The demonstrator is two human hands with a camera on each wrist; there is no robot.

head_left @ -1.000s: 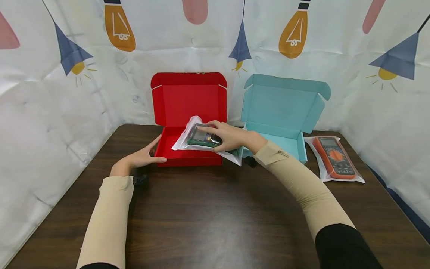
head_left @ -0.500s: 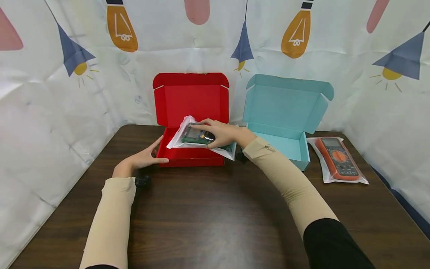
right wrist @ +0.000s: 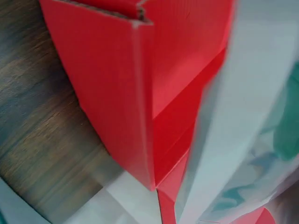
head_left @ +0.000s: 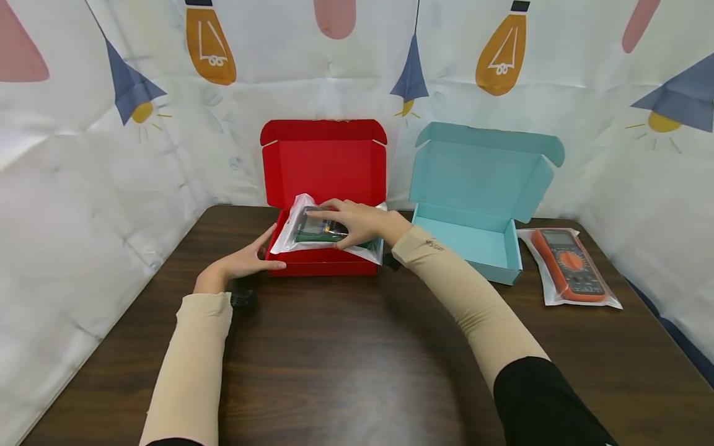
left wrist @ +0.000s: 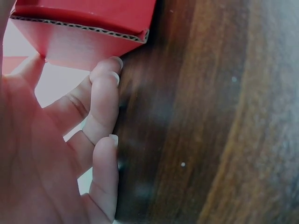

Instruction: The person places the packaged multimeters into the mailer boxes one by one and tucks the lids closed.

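Observation:
In the head view my right hand grips a green-and-black meter in a clear, white-edged bag from above. The bag slants over the open red box, its left end higher against the box's left side and its right end reaching the right wall. In the right wrist view the plastic bag hangs beside the red wall, with green showing through it. My left hand spans the box's front left corner, thumb along the front wall and index finger up the left side. Its other fingers lie low by the table.
To the right of the red box stands an open light blue box, its lid up. Farther right lies an orange multimeter in a clear bag on the dark wood table. A printed white cloth hangs behind.
My right hand has moved left with the bagged meter, bringing the bag's right end over the red box. My left hand stays at the box corner. The head view has shifted slightly.

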